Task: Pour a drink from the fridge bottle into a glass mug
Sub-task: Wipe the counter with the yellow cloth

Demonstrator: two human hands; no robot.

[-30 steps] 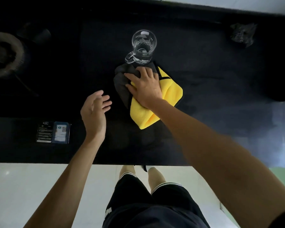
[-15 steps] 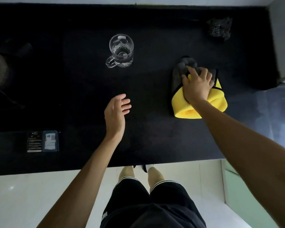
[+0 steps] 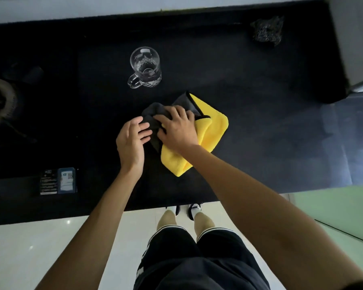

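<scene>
Cloth (image 3: 211, 130) back near mug (image 3: 145, 66), black counter (image 3: 260, 126), pale floor (image 3: 29, 248)

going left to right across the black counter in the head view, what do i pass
round grey object → printed label → glass mug → yellow cloth → crumpled dark mesh scrubber
</scene>
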